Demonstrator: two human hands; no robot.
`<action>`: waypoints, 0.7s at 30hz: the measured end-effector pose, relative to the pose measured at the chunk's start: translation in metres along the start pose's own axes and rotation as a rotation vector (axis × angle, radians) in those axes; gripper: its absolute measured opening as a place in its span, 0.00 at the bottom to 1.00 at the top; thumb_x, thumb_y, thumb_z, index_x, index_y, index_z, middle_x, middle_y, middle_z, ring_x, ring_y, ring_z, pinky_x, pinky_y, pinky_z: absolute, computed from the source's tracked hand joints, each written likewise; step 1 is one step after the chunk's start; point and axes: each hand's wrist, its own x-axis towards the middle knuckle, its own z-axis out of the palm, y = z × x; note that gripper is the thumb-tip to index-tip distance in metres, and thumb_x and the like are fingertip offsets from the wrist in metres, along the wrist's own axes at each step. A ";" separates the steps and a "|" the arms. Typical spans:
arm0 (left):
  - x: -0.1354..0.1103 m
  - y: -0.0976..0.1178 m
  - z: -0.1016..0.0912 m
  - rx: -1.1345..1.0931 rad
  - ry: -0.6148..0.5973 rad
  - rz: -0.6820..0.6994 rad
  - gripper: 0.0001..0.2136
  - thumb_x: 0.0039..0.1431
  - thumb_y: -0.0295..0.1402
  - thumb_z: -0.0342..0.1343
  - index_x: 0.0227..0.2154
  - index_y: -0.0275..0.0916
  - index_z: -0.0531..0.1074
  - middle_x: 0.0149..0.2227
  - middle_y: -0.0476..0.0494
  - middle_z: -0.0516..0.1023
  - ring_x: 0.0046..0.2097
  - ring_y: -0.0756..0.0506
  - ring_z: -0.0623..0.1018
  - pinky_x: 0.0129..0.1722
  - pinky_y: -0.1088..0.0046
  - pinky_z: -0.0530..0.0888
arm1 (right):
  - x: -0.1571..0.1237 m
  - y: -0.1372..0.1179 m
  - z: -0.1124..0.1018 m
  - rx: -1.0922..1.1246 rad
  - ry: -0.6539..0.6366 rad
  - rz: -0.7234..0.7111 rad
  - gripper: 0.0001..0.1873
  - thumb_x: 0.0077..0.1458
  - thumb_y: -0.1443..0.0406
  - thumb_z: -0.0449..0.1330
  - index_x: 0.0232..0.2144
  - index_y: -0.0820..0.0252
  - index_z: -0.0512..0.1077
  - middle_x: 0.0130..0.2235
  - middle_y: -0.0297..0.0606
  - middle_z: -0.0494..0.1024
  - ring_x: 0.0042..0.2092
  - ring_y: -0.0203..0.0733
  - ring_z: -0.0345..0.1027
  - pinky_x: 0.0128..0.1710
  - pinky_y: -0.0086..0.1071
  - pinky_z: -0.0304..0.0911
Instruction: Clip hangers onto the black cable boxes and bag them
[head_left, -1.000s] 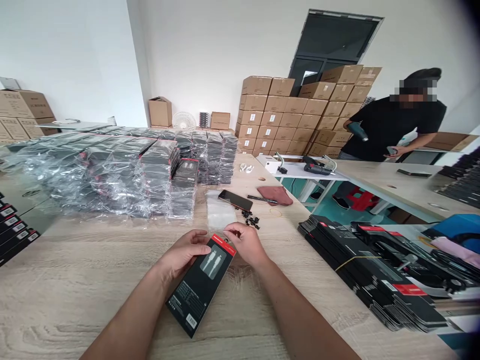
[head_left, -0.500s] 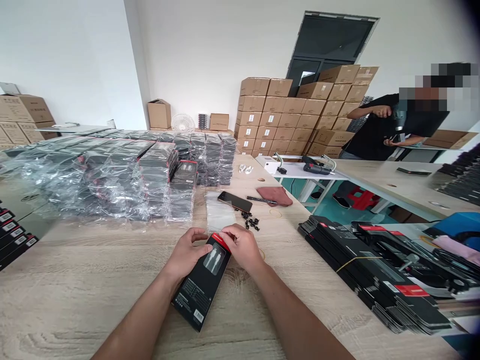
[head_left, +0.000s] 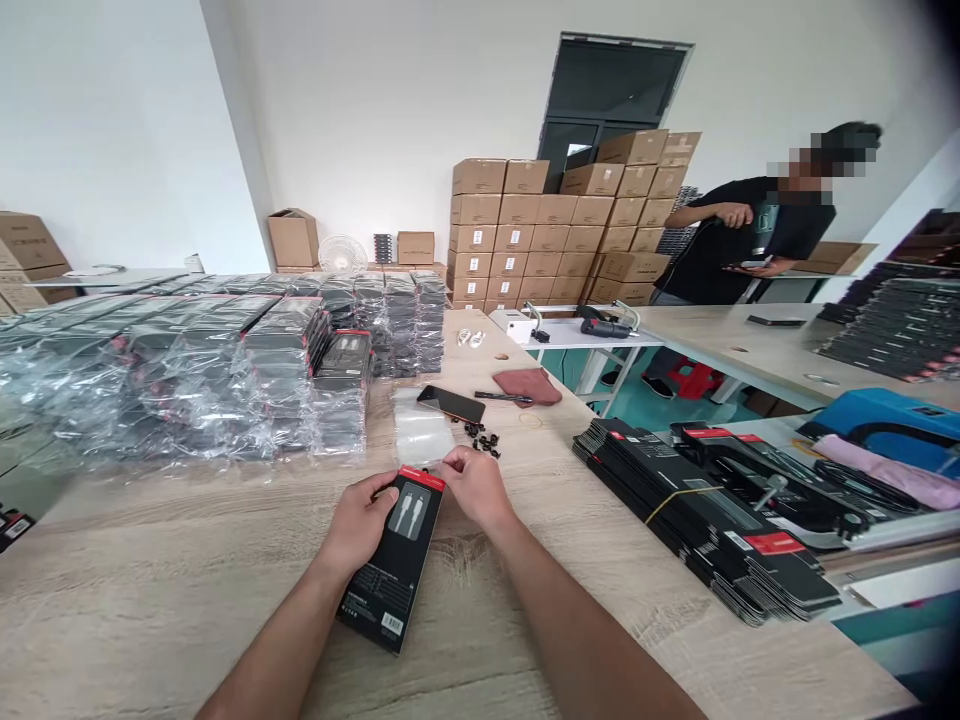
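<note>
A black product box with a red top strip and a cable window (head_left: 394, 560) lies tilted over the wooden table (head_left: 150, 590). My left hand (head_left: 360, 520) grips its upper left side, fingers wrapped round the edge. My right hand (head_left: 472, 485) pinches the box's red top end at the right corner. Just beyond my hands lie a clear plastic sleeve (head_left: 420, 435) and several small black clips (head_left: 484, 440).
Stacks of plastic-wrapped boxes (head_left: 187, 360) fill the table's left and back. A phone (head_left: 450, 403), a pen and a maroon cloth (head_left: 529, 385) lie further back. Flat black cartons (head_left: 697, 510) are piled on the right. A person in black (head_left: 742, 245) stands by cardboard boxes (head_left: 555, 235).
The view has shifted rightward. Both hands stay on the box, which has swung a little more upright; my right fingers have closed onto its red top end.
</note>
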 end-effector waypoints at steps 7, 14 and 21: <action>0.000 0.003 -0.001 -0.072 0.061 0.020 0.19 0.52 0.38 0.56 0.47 0.37 0.74 0.43 0.42 0.79 0.42 0.43 0.77 0.43 0.68 0.72 | 0.002 0.001 -0.009 -0.084 0.065 -0.166 0.06 0.46 0.70 0.56 0.21 0.56 0.71 0.23 0.32 0.76 0.26 0.37 0.67 0.28 0.29 0.59; -0.001 0.006 -0.006 -0.173 0.060 0.019 0.20 0.50 0.40 0.59 0.46 0.38 0.74 0.43 0.42 0.79 0.42 0.43 0.77 0.45 0.67 0.71 | 0.001 -0.004 -0.023 0.437 -0.306 0.226 0.08 0.53 0.60 0.55 0.26 0.58 0.67 0.24 0.36 0.77 0.24 0.38 0.71 0.18 0.26 0.59; -0.009 0.014 -0.002 -0.124 -0.141 -0.016 0.20 0.53 0.40 0.57 0.48 0.40 0.73 0.39 0.44 0.80 0.36 0.45 0.77 0.38 0.70 0.72 | 0.000 -0.002 -0.012 0.509 -0.177 0.176 0.14 0.41 0.59 0.64 0.29 0.59 0.66 0.27 0.33 0.75 0.27 0.37 0.69 0.21 0.27 0.61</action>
